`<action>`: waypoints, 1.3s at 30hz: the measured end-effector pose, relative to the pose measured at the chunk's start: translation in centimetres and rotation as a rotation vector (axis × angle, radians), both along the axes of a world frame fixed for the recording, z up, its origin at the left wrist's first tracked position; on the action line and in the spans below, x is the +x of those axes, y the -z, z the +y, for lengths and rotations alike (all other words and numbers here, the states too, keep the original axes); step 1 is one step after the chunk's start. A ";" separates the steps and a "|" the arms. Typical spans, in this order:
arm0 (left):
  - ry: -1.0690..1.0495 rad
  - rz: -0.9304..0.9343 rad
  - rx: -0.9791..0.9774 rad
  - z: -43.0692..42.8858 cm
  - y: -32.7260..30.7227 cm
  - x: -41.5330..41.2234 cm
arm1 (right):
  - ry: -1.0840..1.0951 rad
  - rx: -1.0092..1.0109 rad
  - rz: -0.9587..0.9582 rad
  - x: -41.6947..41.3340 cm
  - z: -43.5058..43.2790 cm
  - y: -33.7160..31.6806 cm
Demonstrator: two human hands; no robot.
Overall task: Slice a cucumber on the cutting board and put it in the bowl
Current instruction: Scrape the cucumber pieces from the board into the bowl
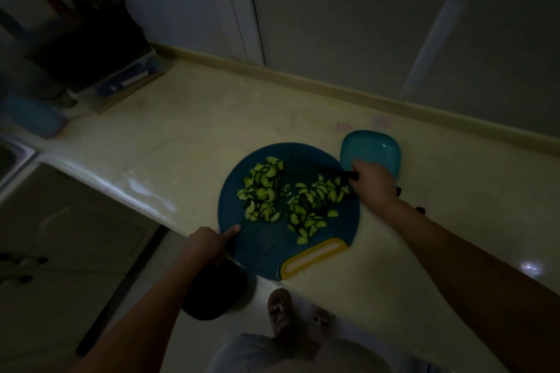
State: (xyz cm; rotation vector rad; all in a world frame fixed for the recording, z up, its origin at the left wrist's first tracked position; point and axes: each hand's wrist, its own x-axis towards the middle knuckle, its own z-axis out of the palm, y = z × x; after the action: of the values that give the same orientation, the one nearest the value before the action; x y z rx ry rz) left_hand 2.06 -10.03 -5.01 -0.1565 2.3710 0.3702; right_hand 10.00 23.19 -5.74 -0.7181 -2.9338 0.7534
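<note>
At the countertop's [197, 130] front edge, left hand [209, 244] grips the cutting board [266, 248], right hand [371, 182] clasps a knife [351, 174]; cucumber slices [263, 188] lie cut, probably next scraped into the bowl [369, 145].

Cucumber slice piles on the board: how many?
2. The left pile sits on the cutting board's left half; the right pile lies beside the right hand, which holds the knife. A few loose scraps lie between them. The bowl shows none.
</note>
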 end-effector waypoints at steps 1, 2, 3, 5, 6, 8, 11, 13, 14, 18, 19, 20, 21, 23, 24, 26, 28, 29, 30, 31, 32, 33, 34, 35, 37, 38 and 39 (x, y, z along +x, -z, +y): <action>-0.042 -0.013 0.036 -0.1 -0.1 0.1 | 0.001 0.007 -0.005 0.1 -0.4 -0.1; -0.082 -0.032 0.074 -0.2 -0.1 0.1 | 0.005 0.010 -0.005 0.2 -0.8 -0.2; -0.116 -0.051 0.110 -0.3 0.0 0.2 | 0.014 0.010 0.001 0.3 -1.0 -0.3; -0.164 -0.085 0.154 -0.6 0.2 0.3 | 0.039 0.011 0.006 0.4 -1.3 -0.6; -0.182 -0.098 0.164 -0.7 0.2 0.4 | 0.048 0.008 0.000 0.5 -1.4 -0.7; -0.205 -0.115 0.178 -0.8 0.3 0.6 | 0.061 -0.006 0.003 0.8 -1.6 -1.0; -0.243 -0.139 0.188 -0.8 -0.1 1.1 | 0.086 -0.047 0.083 1.4 -2.5 -1.4; -0.246 -0.155 0.190 -0.8 -0.1 1.4 | 0.097 -0.055 0.145 2.0 -3.4 -1.7; -0.242 -0.157 0.187 -0.9 -0.1 1.5 | 0.097 -0.056 0.159 2.4 -3.9 -1.8; -0.269 -0.149 0.262 -1.5 0.2 2.1 | 0.100 -0.048 0.118 3.9 -5.2 -1.4; -0.276 -0.144 0.283 -1.5 0.1 2.3 | 0.112 -0.046 0.088 4.3 -5.3 -1.1; -0.286 -0.142 0.297 -1.6 0.1 2.4 | 0.122 -0.049 0.055 4.7 -5.4 -0.7; -0.297 -0.136 0.312 -1.5 0.0 2.7 | 0.135 -0.059 0.024 5.1 -5.6 -0.4; -0.321 -0.121 0.334 -1.5 0.1 2.9 | 0.155 -0.096 -0.016 5.9 -5.9 0.0; -0.326 -0.116 0.341 -1.7 0.4 2.9 | 0.155 -0.117 -0.019 6.2 -6.2 0.2; -0.339 -0.106 0.349 -1.7 0.6 3.1 | 0.155 -0.173 -0.003 6.8 -6.8 0.3; -0.364 -0.095 0.359 -1.7 0.8 3.3 | 0.183 -0.200 0.023 7.0 -7.3 0.3; -0.380 -0.092 0.369 -1.7 0.8 3.3 | 0.207 -0.192 0.030 7.1 -7.4 0.4; -0.408 -0.108 0.373 -1.8 0.9 3.3 | 0.228 -0.180 0.035 7.1 -7.4 0.5; -0.451 -0.151 0.388 -1.9 1.0 3.4 | 0.239 -0.173 0.034 7.0 -7.4 0.5; -0.488 -0.198 0.398 -2.1 1.0 3.4 | 0.243 -0.179 0.030 7.0 -7.3 0.7; -0.502 -0.220 0.407 -2.3 1.0 3.4 | 0.244 -0.196 0.027 6.9 -7.2 0.7; -0.498 -0.219 0.394 -2.2 0.9 3.5 | 0.243 -0.219 0.025 6.8 -7.1 0.7; -0.499 -0.212 0.391 -2.1 0.9 3.5 | 0.241 -0.241 0.022 6.8 -7.0 0.5; -0.507 -0.176 0.423 -1.9 0.9 3.5 | 0.236 -0.263 0.030 6.6 -6.7 0.3; -0.513 -0.140 0.414 -1.7 0.7 3.6 | 0.228 -0.266 0.033 6.6 -6.7 0.2; -0.515 -0.113 0.405 -1.8 0.7 3.7 | 0.216 -0.267 0.028 6.6 -6.8 0.1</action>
State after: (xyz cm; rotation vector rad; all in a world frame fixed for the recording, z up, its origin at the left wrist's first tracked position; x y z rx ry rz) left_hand 5.77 -11.87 -5.71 -0.5814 2.0693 1.0443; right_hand 16.60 16.44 -5.84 -1.0133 -2.6985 1.1307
